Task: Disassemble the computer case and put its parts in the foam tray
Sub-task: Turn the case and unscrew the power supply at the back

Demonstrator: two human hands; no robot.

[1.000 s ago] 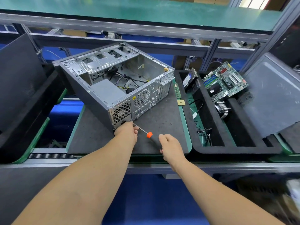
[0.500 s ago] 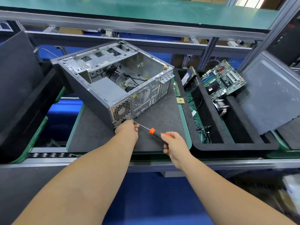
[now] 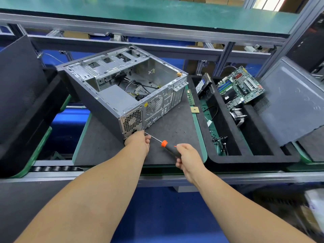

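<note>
Both hands as before, right hand [image 3: 188, 156] fingers gripping screwdriver [image 3: 168, 148], left hand [image 3: 138, 142] fingers curled at computer case [image 3: 122, 88] corner

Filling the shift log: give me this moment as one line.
step: unscrewing rear panel | right hand: grips screwdriver | left hand: steadies computer case | foam tray: motherboard in

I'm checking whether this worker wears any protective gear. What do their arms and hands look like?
Both forearms are bare up to the frame's lower edge: no sleeves are visible. The left hand and the right hand are bare too, with no gloves. No rings, watch, wrist strap or markings show on either arm.
</note>
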